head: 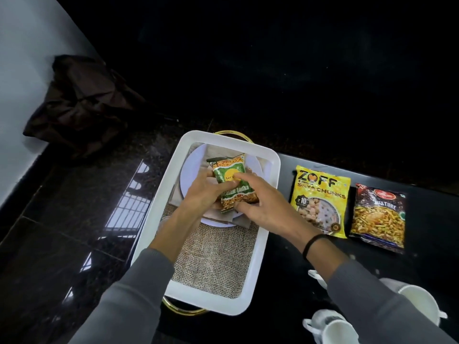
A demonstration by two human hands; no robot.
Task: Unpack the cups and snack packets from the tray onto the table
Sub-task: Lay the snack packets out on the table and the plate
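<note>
White tray (260,254) with gold handles is nearly cleared out, so this looks like the tail end of the job to me. One snack packet is left in it, the green one (229,181), sitting over a pale plate (192,170) at about 12 o'clock inside the tray, with a burlap-looking mat (216,259) filling the 6 o'clock half.

Both hands are on that packet. The left hand (201,194) has its fingers curled around the left edge, and the right hand (260,202) pinches it from the right, thumb low and a fingertip on the front. Whether it's lifted off the plate yet I can't tell.

Already out on the dark table (278,281), off at 3 o'clock from the tray: the yellow soya chunks packet (320,192) and, just beside it further right, the dark mixture packet (378,217).

Cups: I count three white ones down at 5 o'clock, partly hidden by the right sleeve, a near cup (332,330), a far-right cup (419,304) and a sliver of a third cup (319,278).

So that's three packets total and three cups visible. What's left, I reckon, is just setting the green one down.
</note>
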